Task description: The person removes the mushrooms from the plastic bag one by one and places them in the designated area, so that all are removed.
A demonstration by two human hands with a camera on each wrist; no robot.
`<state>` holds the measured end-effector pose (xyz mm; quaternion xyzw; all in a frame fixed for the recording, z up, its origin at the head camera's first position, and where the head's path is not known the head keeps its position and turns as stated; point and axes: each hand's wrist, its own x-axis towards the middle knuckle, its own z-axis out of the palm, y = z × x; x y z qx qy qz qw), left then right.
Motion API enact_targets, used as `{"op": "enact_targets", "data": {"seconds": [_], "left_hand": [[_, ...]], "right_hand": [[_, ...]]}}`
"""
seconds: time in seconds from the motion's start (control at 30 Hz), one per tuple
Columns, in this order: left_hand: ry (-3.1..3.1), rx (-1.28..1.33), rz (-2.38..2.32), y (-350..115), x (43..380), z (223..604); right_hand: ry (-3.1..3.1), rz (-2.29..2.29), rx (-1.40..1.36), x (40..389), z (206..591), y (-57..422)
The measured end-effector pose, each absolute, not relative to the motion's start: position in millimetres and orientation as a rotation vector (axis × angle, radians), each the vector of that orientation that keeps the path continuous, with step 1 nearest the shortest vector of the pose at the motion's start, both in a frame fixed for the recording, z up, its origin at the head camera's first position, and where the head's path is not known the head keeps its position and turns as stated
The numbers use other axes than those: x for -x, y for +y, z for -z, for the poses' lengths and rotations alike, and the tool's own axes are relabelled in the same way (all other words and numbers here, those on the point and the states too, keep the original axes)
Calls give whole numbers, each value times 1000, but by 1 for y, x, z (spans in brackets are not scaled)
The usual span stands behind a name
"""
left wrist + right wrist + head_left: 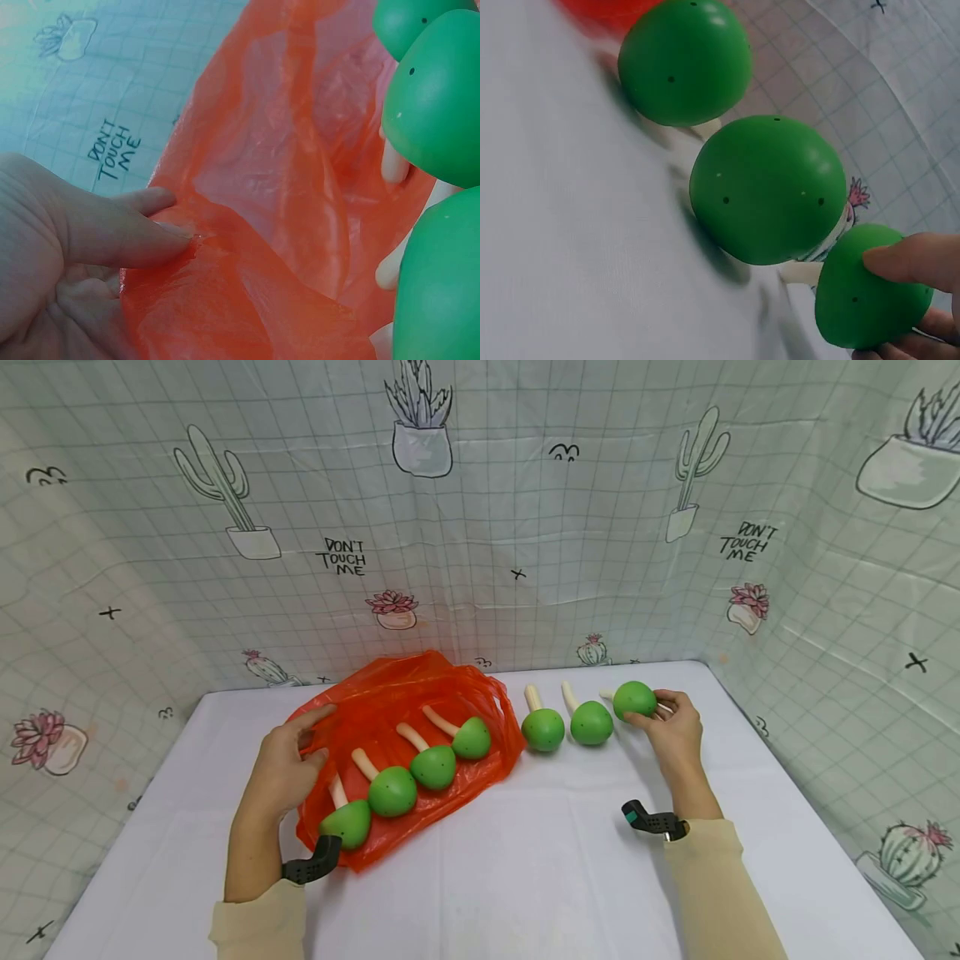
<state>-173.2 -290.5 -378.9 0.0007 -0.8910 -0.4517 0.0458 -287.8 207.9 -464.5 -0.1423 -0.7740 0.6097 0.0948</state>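
A red plastic bag (408,681) lies spread at the left of the table, with several green-capped toy mushrooms (392,791) on or in it, their pale stems pointing away. My left hand (287,766) pinches the bag's left edge between thumb and fingers, as the left wrist view shows up close. At the far right, my right hand (677,731) holds another green mushroom (634,700) by its cap, thumb on the near side and fingers behind. Its pale stem points left. Two more mushrooms, a nearer one (769,191) and a farther one (684,64), stand between it and the bag.
A white cloth covers the table (525,868). Behind it and along both sides hangs a grid-patterned curtain (517,510) printed with cacti and lettering; its lower part meets the table's back edge just behind the bag and mushrooms.
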Motion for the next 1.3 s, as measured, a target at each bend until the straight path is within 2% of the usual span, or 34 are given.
{"op": "enact_targets", "data": {"seconds": [0.47, 1.3], "left_hand": [[-2730, -12, 1381, -291, 173, 379], [-2717, 28, 1368, -293, 174, 379]], "right_hand": [[-2523, -1628, 387, 285, 464, 209], [-2443, -1588, 392, 280, 456, 212]]}}
